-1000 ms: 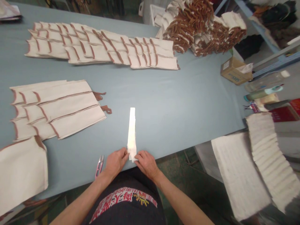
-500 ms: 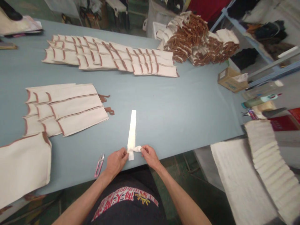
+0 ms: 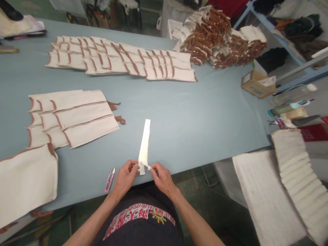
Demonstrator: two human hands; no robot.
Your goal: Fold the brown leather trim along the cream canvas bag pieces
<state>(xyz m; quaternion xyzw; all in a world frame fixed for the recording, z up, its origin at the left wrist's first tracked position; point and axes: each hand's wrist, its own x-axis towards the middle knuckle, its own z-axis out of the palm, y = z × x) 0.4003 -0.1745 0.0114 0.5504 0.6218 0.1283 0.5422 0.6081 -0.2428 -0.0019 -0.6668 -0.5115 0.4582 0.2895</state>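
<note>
at the near edge of the blue table (image 3: pixel 205 130), the left hand (image 3: pixel 125 177) and right hand (image 3: pixel 161 177) each pinch the near end of a white fabric strip (image 3: pixel 144 145) that runs away from them; pink snips (image 3: pixel 110 179) lie just left of the left hand

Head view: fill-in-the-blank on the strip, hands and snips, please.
1. The left hand and right hand pinch the white strip at its ____ end, by the table edge.
2. The pink snips lie on the table to the ____ of the left hand.
3. The trim on the cloth pieces is ____.
Missing: near; left; brown.
</note>
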